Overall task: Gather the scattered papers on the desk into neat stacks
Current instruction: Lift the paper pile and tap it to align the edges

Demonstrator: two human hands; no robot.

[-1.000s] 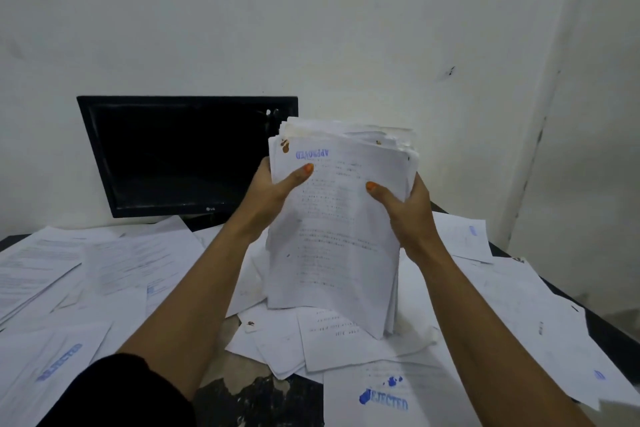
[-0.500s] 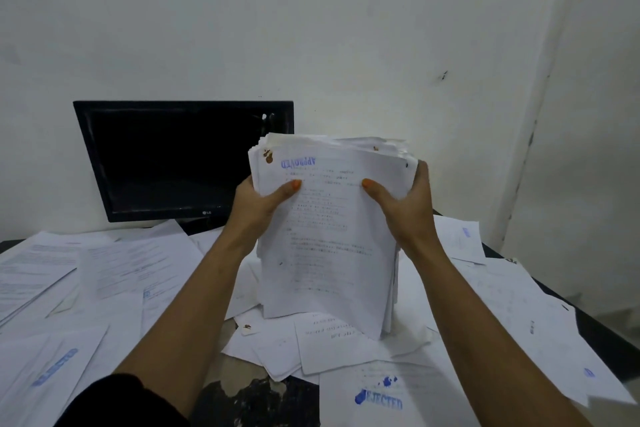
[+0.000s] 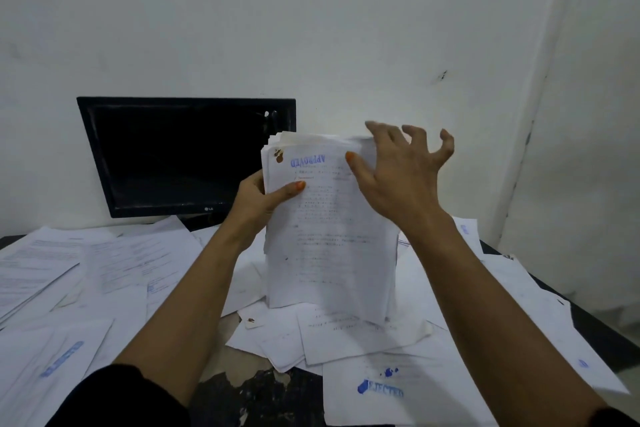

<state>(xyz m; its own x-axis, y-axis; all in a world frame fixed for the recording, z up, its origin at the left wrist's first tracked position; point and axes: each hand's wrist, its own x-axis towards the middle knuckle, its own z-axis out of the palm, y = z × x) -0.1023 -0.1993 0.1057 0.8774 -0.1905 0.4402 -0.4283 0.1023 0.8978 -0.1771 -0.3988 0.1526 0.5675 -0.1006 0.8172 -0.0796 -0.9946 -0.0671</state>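
Note:
A thick stack of white papers (image 3: 329,246) stands upright on its lower edge in the middle of the desk, its front sheet stamped APPROVED in blue. My left hand (image 3: 258,199) grips the stack's left edge, thumb on the front sheet. My right hand (image 3: 401,170) is off the stack, fingers spread, at its top right corner; the thumb tip touches the front sheet. Loose sheets (image 3: 339,333) lie under and around the stack, one stamped REJECTED (image 3: 381,388) at the near edge.
A black monitor (image 3: 183,156) stands at the back left against the white wall. More scattered papers (image 3: 69,274) cover the desk's left side, and others (image 3: 540,315) its right side. Dark worn desk surface (image 3: 259,392) shows near me. The desk's right edge (image 3: 602,326) drops off.
My right hand has let go of the stack's right edge and risen to its top corner, fingers spread. The stack has come down onto the desk, with my left hand still holding it.

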